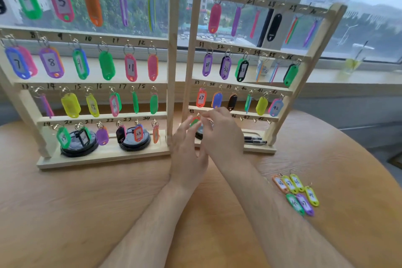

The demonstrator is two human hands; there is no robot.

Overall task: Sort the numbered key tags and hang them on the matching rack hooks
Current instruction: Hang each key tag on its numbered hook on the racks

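Both hands meet at the right rack's [304, 76] bottom row. The left hand [188, 156], fingers straight, is beside a green tag [195, 121]; the right hand [221, 132] curls above it, grip unclear. Six loose tags [290, 185] lie right on the surface [108, 191]

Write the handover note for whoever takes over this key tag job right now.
Left hand: open, fingers straight, by the tag on hook 43.
Right hand: fingers curled at the bottom row of the right rack; whether it grips a tag is hidden.
Done: every hook in view on the left rack holds a tag; right rack is filled down through row 37-42.
Left: six loose tags on the table; hooks 46 to 48 bare.
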